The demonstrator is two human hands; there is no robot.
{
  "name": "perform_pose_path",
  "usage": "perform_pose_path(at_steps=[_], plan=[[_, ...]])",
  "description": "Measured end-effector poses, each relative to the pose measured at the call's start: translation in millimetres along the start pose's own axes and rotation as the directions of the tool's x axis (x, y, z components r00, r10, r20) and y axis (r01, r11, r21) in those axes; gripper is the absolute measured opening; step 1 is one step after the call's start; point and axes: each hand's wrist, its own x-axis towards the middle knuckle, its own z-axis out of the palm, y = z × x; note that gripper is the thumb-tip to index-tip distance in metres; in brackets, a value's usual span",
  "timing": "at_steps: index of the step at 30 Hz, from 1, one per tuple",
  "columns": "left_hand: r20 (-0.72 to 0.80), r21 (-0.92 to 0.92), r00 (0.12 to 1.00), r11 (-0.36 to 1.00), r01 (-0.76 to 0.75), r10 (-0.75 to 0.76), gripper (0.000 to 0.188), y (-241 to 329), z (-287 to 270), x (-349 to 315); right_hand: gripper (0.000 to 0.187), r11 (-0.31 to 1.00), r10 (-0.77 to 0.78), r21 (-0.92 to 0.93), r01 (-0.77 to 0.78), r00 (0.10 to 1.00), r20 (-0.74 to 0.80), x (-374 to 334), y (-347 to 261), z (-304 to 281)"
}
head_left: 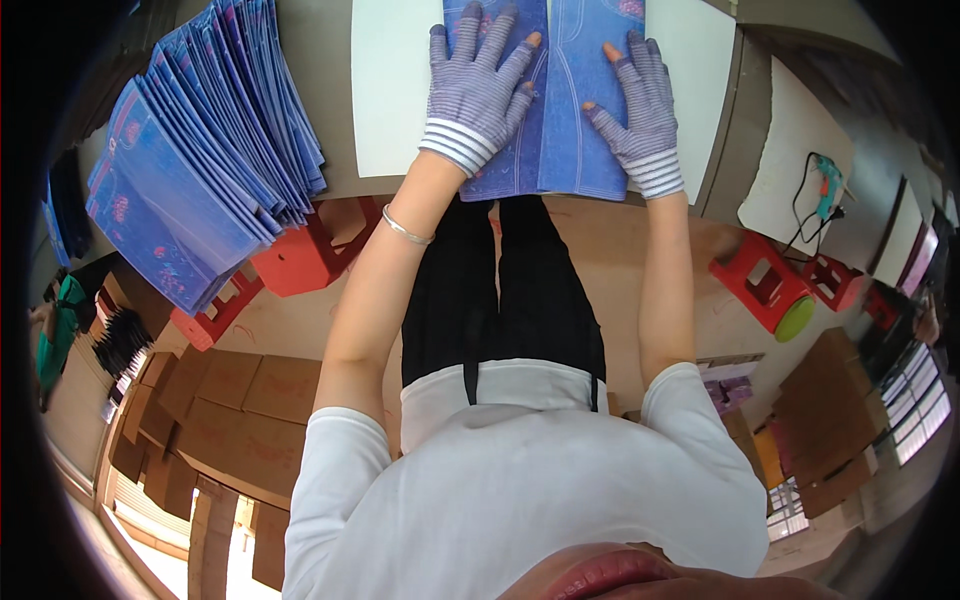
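Observation:
On a white sheet (390,110) at the table's near edge lies a flat blue denim-print piece (578,140), in two panels side by side; I cannot tell whether they are joined. My left hand (475,100), in a grey-purple striped glove with bare thumb and index tips, rests spread on the left panel. My right hand (643,115), gloved alike, is stretched out along the right panel's outer edge, its thumb and index tips on the print. Neither hand grips anything. The top of the piece runs out of view.
At left, a fanned stack of similar blue denim-print pieces (165,185) overhangs the table edge. Red stools (310,250) stand below it. A teal corded tool (828,188) lies on a white sheet at right, near another red stool (755,280). Cardboard boxes (240,420) fill the lower left.

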Motion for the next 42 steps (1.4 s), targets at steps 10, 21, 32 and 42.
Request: perform_pose_path(at_steps=[10,21,32,42], plan=[[0.035,0.002,0.999,1.000,-0.008,0.008,0.057,3.5,4.7,1.6,0.071,0.995,-0.004,-0.098,0.008,0.999,0.038,-2.2,10.2,7.0],[-0.004,0.083,1.000,0.996,0.023,-0.022,0.053,-5.8,26.9,-1.8,0.068,0.975,0.015,-0.220,0.010,0.994,0.113,-2.9,7.3,10.4],[0.012,0.022,1.000,1.000,0.021,-0.021,0.057,-6.4,24.9,-2.2,0.068,0.974,0.026,-0.227,0.003,0.992,0.127,-0.7,4.6,10.0],[0.026,0.015,1.000,1.000,0.016,-0.016,0.062,-7.4,23.0,-2.7,0.068,0.975,0.023,-0.221,0.008,0.990,0.139,1.0,1.9,7.5]])
